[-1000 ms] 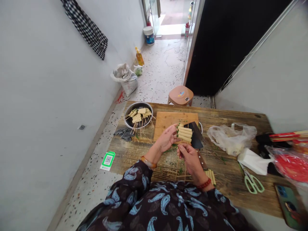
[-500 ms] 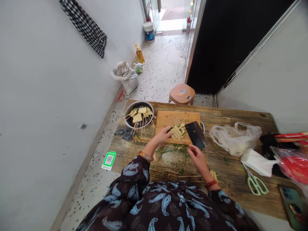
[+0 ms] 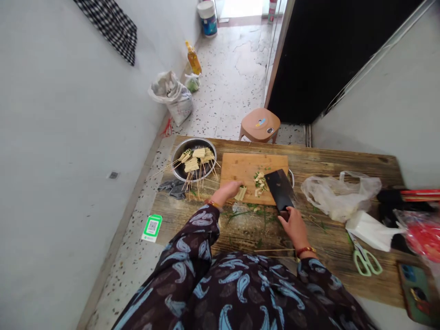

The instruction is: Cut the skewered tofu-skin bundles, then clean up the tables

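My left hand (image 3: 231,189) is closed on a few pale yellow rolls with green filling, probably rolled tofu sheets (image 3: 241,194), at the near edge of the wooden cutting board (image 3: 237,164). My right hand (image 3: 295,225) grips the handle of a dark cleaver (image 3: 280,187). Its broad blade lies flat-looking across the board's right side. Between the rolls and the blade sits a small heap of cut end pieces (image 3: 260,182) with green bits. Left of the board, a metal bowl (image 3: 174,170) holds several skewered rolls (image 3: 191,165), their sticks poking over the rim.
A grey cloth (image 3: 173,188) lies by the bowl. Green scraps litter the wooden table (image 3: 347,160) before the board. On the right are a plastic bag (image 3: 338,195), white tissues (image 3: 373,230), scissors (image 3: 366,261) and a phone (image 3: 417,293). A stool (image 3: 260,123) stands beyond.
My left hand has drawn the rolls leftward, away from the cut pieces. My right hand has moved up and right onto the cleaver's handle. The view has tipped downward slightly.
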A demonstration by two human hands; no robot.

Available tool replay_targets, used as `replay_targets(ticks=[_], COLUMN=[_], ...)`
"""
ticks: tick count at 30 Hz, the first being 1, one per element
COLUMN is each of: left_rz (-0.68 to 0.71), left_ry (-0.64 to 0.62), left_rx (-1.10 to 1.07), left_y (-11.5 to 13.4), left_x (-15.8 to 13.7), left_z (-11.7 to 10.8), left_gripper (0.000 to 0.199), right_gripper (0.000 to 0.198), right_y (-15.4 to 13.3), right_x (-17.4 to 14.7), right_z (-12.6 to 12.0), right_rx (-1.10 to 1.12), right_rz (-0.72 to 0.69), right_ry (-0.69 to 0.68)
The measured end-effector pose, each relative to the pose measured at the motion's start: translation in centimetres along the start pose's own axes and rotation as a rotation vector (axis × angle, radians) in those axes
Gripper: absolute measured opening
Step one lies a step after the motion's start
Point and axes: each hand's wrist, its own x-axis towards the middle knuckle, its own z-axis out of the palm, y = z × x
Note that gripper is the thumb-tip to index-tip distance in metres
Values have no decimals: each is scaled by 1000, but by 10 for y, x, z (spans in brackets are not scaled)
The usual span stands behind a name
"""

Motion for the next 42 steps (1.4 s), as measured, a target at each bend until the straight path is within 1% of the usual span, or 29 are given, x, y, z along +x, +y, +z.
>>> replay_targets(ticks=[5, 8, 11, 13, 15, 17, 19, 21, 23, 25, 27, 30, 33, 37, 42], left_rz=[39, 52, 95, 151, 197, 192, 135, 68, 48, 88, 148, 204, 202, 184, 152], left_ry=[56, 88, 62, 23, 30, 107, 224, 342, 407, 398, 348, 282, 249, 234, 249], left_rx=[163, 208, 243, 287, 343, 382, 387, 354, 323, 325, 353, 411, 457, 501, 529], left_y=[5, 4, 4, 7, 11, 15, 16, 14, 11, 8, 8, 9, 11, 13, 15], left_x=[-4, -13, -19, -19, -19, -20, -27, -40, -55, -69, -78, -79, -75, -75, -80], left_z=[10, 21, 33, 40, 43, 43, 42, 43, 48, 58, 71, 90, 103, 105, 104], left_gripper=[44, 49, 49, 48, 46, 44, 42, 43, 43, 42, 45, 60, 72, 79, 78], right_gripper=[54, 59, 60, 56, 52, 52, 55, 54, 49, 47, 45, 43, 41, 40, 39], right_y=[0, -3, -3, -2, -2, -5, -12, -21, -30, -36, -39, -38, -34, -37, -43], right_x=[4, 3, 0, -3, -5, -6, -7, -8, -7, -4, 2, 16, 31, 44, 54], right_z=[4, -2, -19, -37, -55, -70, -79, -81, -79, -74, -72, -74, -81, -86, -87], right_rx=[48, 85, 93, 61, 38, 45, 88, 160, 232, 265, 265, 226, 153, 82, 39], right_rz=[3, 33, 54, 61, 58, 41, 23, -11, -73, -140, -204, -324, -426, -481, -520], right_ry=[9, -2, -26, -41, -52, -65, -94, -157, -235, -285, -313, -335, -344, -389, -435])
